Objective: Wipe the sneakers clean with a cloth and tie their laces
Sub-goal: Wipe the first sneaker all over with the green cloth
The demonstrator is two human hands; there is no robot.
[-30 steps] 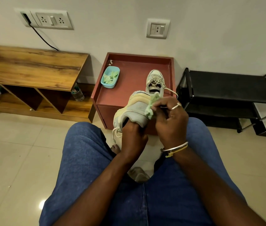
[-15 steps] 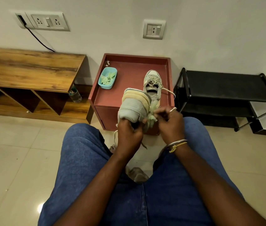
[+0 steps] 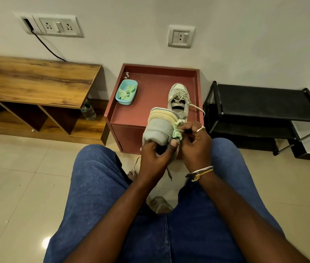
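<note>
**Wiping the first sneaker; laces not yet tied**

A red cabinet (image 3: 150,118) stands ahead of a seated person's knees. Just in front of its near edge is the held sneaker (image 3: 157,130), heel toward the viewer. The second sneaker (image 3: 178,95) rests on the cabinet's top with its laces loose. The left hand (image 3: 153,160) grips the held shoe's opening, fingers curled. The right hand (image 3: 194,141) pinches a green cloth (image 3: 177,130) against its side. This looks like wiping. The next move likely calls for turning the shoe to reach its unwiped sides.
</note>
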